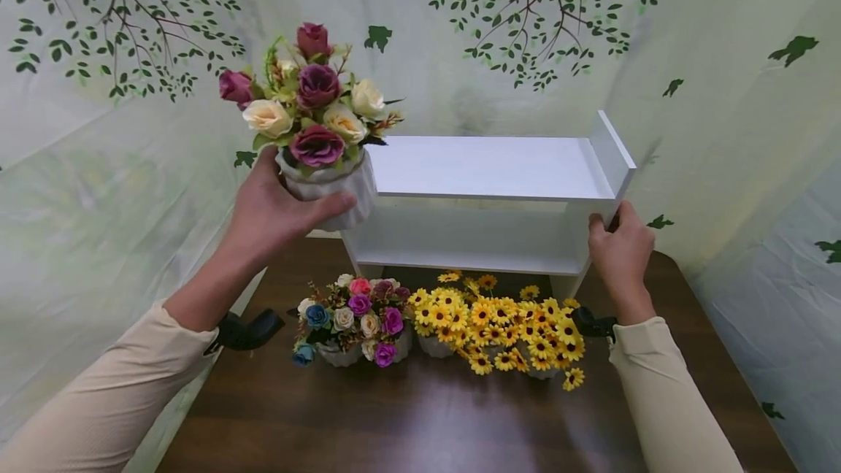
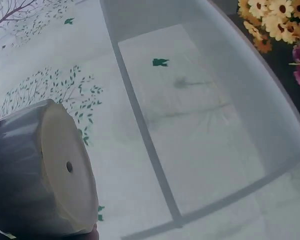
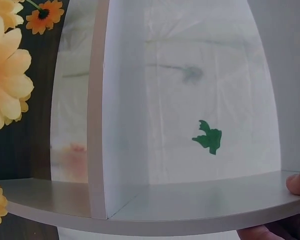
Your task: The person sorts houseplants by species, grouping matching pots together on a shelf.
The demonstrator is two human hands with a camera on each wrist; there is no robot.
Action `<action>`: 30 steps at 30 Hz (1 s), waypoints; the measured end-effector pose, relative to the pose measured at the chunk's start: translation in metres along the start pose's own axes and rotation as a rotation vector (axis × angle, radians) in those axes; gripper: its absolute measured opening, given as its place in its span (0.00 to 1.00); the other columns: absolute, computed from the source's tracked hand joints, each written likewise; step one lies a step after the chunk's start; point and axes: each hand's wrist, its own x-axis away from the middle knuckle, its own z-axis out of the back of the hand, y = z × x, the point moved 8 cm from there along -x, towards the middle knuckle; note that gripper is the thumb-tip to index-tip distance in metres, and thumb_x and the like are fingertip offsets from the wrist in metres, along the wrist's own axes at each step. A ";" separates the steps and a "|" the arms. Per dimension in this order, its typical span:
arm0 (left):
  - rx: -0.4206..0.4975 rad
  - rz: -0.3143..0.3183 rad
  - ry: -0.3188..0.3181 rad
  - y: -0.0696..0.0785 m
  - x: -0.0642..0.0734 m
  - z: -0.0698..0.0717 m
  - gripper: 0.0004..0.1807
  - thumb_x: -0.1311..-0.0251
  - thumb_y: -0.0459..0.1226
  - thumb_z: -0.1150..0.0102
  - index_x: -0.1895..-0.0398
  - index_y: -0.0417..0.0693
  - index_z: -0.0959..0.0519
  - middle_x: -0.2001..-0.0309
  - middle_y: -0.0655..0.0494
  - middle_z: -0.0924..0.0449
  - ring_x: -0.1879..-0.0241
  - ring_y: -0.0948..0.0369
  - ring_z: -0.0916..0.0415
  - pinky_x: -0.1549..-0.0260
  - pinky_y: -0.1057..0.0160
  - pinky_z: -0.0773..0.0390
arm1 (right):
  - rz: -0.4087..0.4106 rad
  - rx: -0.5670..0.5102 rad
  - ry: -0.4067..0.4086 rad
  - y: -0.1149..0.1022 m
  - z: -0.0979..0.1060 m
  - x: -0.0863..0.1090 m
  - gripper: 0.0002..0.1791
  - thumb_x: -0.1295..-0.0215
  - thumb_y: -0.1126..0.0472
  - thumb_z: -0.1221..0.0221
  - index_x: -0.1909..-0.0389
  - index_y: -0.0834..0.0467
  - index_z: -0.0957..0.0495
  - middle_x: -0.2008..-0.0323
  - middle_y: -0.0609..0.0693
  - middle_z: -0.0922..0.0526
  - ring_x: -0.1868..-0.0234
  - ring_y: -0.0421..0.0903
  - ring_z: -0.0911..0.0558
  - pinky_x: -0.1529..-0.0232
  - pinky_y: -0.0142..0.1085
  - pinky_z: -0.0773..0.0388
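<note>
At far left in my head view, a beige left sleeve point(image 1: 112, 389) ends at a black wrist fitting point(image 1: 250, 331). Beyond it I have the left hand point(image 1: 269, 203) grasping a white flowerpot point(image 1: 360, 185), its thumb laid across the pot's front. The pot is held aloft, well above the brown table point(image 1: 407, 422), and bears wine-red and cream roses point(image 1: 318, 86). My left wrist view shows its underside, pierced by a central hole, with backdrop visible between pot and shelf. Below and slightly right of the raised pot, a group of mixed roses point(image 1: 360, 305), blue, cream, pink and purple, stands in pale pots on the table. To the right and behind, the white shelf point(image 1: 486, 166) stands on the table, showing two boards; in my head view the raised pot hides the upper board's left end. In front of the shelf, just right of the mixed roses, I see yellow dark-centred flowers point(image 1: 499, 323), also potted. At right, the right hand point(image 1: 623, 250) grips the shelf's side panel; my right wrist view shows its thumb on the inner face. A beige right sleeve point(image 1: 670, 385) follows. Behind everything hangs a pale, leaf-patterned backdrop point(image 1: 729, 122).
</note>
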 end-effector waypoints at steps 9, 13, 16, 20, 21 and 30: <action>-0.005 0.000 -0.111 0.039 -0.046 -0.039 0.57 0.55 0.53 0.24 0.25 0.47 0.47 0.31 0.47 0.33 0.34 0.52 0.31 0.36 0.48 0.28 | -0.007 -0.010 -0.012 -0.001 0.002 -0.006 0.19 0.31 0.60 0.46 0.45 0.69 0.25 0.49 0.69 0.17 0.49 0.67 0.16 0.51 0.63 0.20; 0.039 0.004 -0.164 0.050 -0.066 -0.061 0.55 0.56 0.53 0.24 0.27 0.48 0.44 0.33 0.49 0.31 0.36 0.55 0.30 0.37 0.53 0.27 | -0.029 -0.003 -0.030 0.002 0.003 -0.008 0.20 0.30 0.59 0.46 0.44 0.68 0.25 0.48 0.68 0.17 0.49 0.67 0.16 0.50 0.62 0.20; 0.064 0.006 -0.167 0.053 -0.077 -0.074 0.54 0.56 0.53 0.24 0.28 0.50 0.43 0.34 0.51 0.31 0.38 0.57 0.29 0.39 0.56 0.25 | -0.029 -0.005 -0.040 0.001 0.002 -0.010 0.20 0.30 0.59 0.47 0.43 0.67 0.25 0.48 0.68 0.17 0.49 0.67 0.16 0.51 0.62 0.20; 0.072 0.020 -0.148 0.048 -0.088 -0.090 0.53 0.57 0.54 0.24 0.29 0.50 0.41 0.34 0.53 0.29 0.38 0.57 0.28 0.40 0.58 0.25 | -0.021 -0.012 -0.046 0.000 0.001 -0.010 0.20 0.30 0.59 0.46 0.44 0.68 0.26 0.48 0.69 0.17 0.50 0.67 0.16 0.51 0.62 0.20; 0.071 0.026 -0.142 0.046 -0.090 -0.094 0.53 0.57 0.55 0.23 0.29 0.50 0.40 0.34 0.53 0.29 0.38 0.57 0.28 0.40 0.58 0.25 | -0.019 -0.011 -0.048 0.000 0.000 -0.010 0.20 0.30 0.59 0.46 0.44 0.68 0.26 0.48 0.69 0.17 0.50 0.67 0.16 0.51 0.62 0.19; 0.116 0.094 -0.110 0.032 -0.106 -0.128 0.53 0.57 0.55 0.23 0.28 0.48 0.39 0.34 0.52 0.27 0.37 0.58 0.28 0.37 0.60 0.26 | 0.000 -0.001 -0.026 -0.001 0.002 -0.010 0.18 0.31 0.60 0.47 0.47 0.68 0.25 0.52 0.69 0.16 0.53 0.66 0.16 0.56 0.60 0.19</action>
